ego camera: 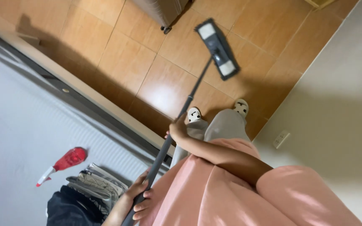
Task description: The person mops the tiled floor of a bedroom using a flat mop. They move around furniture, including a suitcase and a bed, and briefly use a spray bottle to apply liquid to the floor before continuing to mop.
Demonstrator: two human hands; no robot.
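Head view, tilted: the right hand [177, 130] is closed around a dark, slim, round mop pole [177, 121], gripping it about midway along. The left hand [141, 194] grips the same pole lower down, close to the body, fingers curled over it with the tips showing on the near side. Beyond the right hand the pole runs straight out to a flat, rectangular mop head [217, 48], dark in the middle with paler pads at both ends; it is blurred and lies on the floor [122, 58], well out from both hands. The floor is glossy orange-brown tile in large squares with thin grout lines and a bright sheen just past the right hand. Just below the right hand stand two white slippers [194, 114] with dark marks, under grey trouser legs, and a loose pink garment [214, 188] fills the space between the hands and the camera. To the outer side of the left hand lies a bed [17, 125] with a pale, finely ribbed sheet and a light wooden edge. On it, near the left hand, sits a pile of folded cloth [93, 186], grey and black, and farther off a red plastic spray bottle [63, 163] with a white nozzle lies on its side. On the other side of the right hand a plain pale wall [340, 104] carries a white socket [281, 139].
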